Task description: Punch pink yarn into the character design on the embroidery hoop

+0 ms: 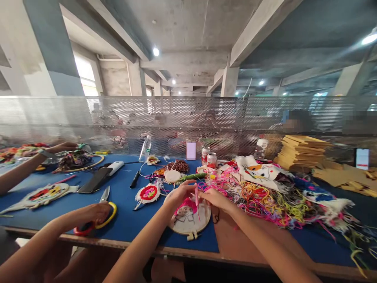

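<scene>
Concrete beams and round ceiling lights run overhead, and a perforated metal screen (pixel 224 114) stands along the far edge of a blue tabletop (pixel 123 220). Near the front edge lies a round embroidery hoop (pixel 190 220), its cloth partly filled with pink stitching. The left hand (pixel 180 194) rests on the hoop's upper left rim, fingers curled down onto the cloth. The right hand (pixel 216 197) sits at the hoop's upper right, its fingers pinched around a thin pink tool (pixel 196 196) that stands nearly upright with its tip on the pink patch. Both hands almost meet above the hoop.

To the right of the hoop a big tangle of coloured yarn (pixel 265 200) spreads over the tabletop, with stitched white patches (pixel 259 173) behind it and a stack of yellow boards (pixel 300 151) further back. Two red drink cans (pixel 208 156) stand near the screen, and a clear plastic bottle (pixel 145 149) stands to their left. A small round red and yellow embroidered piece (pixel 148 193) lies just left of the hoop.

At the left, another person's hand (pixel 96 214) rests on scissors with red and yellow handles (pixel 100 216). Further back, another arm (pixel 26 167) reaches toward a second hoop (pixel 78 161) holding dark yarn. A dark phone (pixel 94 181) lies between them
</scene>
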`<state>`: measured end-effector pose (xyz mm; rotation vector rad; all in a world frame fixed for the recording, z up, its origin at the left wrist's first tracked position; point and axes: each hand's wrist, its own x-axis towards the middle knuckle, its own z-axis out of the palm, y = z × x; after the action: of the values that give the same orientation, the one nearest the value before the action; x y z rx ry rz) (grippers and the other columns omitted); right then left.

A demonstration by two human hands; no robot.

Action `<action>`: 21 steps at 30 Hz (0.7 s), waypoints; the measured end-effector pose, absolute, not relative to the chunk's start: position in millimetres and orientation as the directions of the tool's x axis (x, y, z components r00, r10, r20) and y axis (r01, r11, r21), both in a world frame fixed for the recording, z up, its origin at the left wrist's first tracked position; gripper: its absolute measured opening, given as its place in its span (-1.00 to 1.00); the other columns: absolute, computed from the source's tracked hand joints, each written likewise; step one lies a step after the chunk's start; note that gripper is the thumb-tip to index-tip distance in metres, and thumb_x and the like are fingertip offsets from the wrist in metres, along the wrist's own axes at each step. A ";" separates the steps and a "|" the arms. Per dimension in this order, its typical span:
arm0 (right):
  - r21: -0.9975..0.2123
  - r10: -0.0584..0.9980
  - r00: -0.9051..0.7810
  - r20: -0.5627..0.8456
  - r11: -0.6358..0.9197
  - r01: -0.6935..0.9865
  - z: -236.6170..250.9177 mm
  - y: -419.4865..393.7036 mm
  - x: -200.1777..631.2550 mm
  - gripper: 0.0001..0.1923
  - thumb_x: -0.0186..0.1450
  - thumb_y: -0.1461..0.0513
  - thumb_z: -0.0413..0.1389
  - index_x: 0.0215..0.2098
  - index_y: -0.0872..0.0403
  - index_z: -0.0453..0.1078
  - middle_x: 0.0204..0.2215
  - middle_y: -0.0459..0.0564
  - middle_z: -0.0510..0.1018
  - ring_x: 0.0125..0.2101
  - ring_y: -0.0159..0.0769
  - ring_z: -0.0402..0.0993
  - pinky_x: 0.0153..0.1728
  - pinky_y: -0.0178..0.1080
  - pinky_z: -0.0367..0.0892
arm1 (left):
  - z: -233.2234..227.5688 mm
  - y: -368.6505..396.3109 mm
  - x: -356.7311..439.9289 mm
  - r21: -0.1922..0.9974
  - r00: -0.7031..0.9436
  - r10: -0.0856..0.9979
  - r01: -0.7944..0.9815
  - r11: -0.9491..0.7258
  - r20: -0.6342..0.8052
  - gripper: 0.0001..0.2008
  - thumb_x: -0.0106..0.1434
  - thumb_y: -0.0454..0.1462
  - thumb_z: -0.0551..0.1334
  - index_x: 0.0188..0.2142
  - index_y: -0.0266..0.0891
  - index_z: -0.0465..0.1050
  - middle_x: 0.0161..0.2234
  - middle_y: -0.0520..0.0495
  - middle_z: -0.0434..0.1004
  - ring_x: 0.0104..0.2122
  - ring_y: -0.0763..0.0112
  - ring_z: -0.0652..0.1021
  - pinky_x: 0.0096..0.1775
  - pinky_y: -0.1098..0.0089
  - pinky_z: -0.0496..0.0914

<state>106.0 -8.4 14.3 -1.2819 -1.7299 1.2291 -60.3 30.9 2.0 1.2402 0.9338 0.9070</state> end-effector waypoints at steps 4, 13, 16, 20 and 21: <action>-0.998 0.906 -0.419 -0.066 -0.059 0.030 2.2 -3.4 90.8 -0.55 -0.05 -0.08 0.21 -0.66 0.13 0.28 -0.79 -0.30 0.09 -0.75 -0.59 -0.17 -0.67 -0.38 -0.25 | -3.5 29.6 -59.2 0.982 0.396 0.918 -0.163 0.094 -0.022 -0.56 0.12 -0.22 0.27 -0.01 -0.28 0.28 -0.39 -0.06 0.48 -0.48 0.46 0.48 -0.46 0.49 0.31; -0.928 0.998 -0.024 0.059 0.046 -0.369 30.3 42.4 164.4 -0.78 0.00 0.12 0.17 -0.60 0.12 0.33 -0.75 -0.24 0.24 -0.74 -0.57 0.05 -0.72 -0.43 -0.05 | 17.4 57.4 -99.3 0.533 0.129 0.981 0.825 -0.188 0.146 -0.82 -0.06 -0.18 0.33 -0.53 -0.22 0.42 -0.42 -0.16 0.51 -0.20 0.02 0.48 -0.23 0.31 0.31; -0.883 0.980 0.168 0.108 0.172 -0.437 48.5 64.9 202.1 -0.81 0.07 0.12 0.11 -0.58 0.07 0.30 -0.73 -0.23 0.29 -0.72 -0.54 0.11 -0.70 -0.43 0.04 | 17.1 70.2 -110.3 0.445 0.077 0.990 0.887 -0.123 0.121 -0.74 -0.04 -0.16 0.31 -0.65 -0.25 0.32 -0.43 -0.24 0.50 -0.15 -0.08 0.46 -0.17 0.24 0.29; -0.870 0.967 0.225 0.123 0.214 -0.443 43.0 67.9 207.6 -0.85 0.06 0.14 0.10 -0.55 0.06 0.32 -0.69 -0.22 0.34 -0.68 -0.53 0.17 -0.65 -0.44 0.12 | 9.4 76.8 -114.0 0.380 0.073 0.994 0.920 -0.098 0.080 -0.68 0.01 -0.08 0.26 -0.65 -0.26 0.30 -0.42 -0.31 0.51 -0.22 -0.09 0.49 -0.21 0.22 0.29; -0.879 0.972 0.200 0.121 0.199 -0.434 35.4 63.6 200.9 -0.86 0.04 0.14 0.12 -0.53 0.06 0.34 -0.68 -0.21 0.35 -0.67 -0.53 0.19 -0.64 -0.43 0.13 | 8.0 76.7 -115.1 0.365 0.087 0.994 0.925 -0.106 0.070 -0.67 0.03 -0.06 0.24 -0.63 -0.26 0.31 -0.41 -0.31 0.51 -0.24 -0.07 0.50 -0.23 0.23 0.30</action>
<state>200.9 63.6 35.4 -0.8234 -0.8221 1.1567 -115.1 76.7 8.0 2.1357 1.9315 0.4421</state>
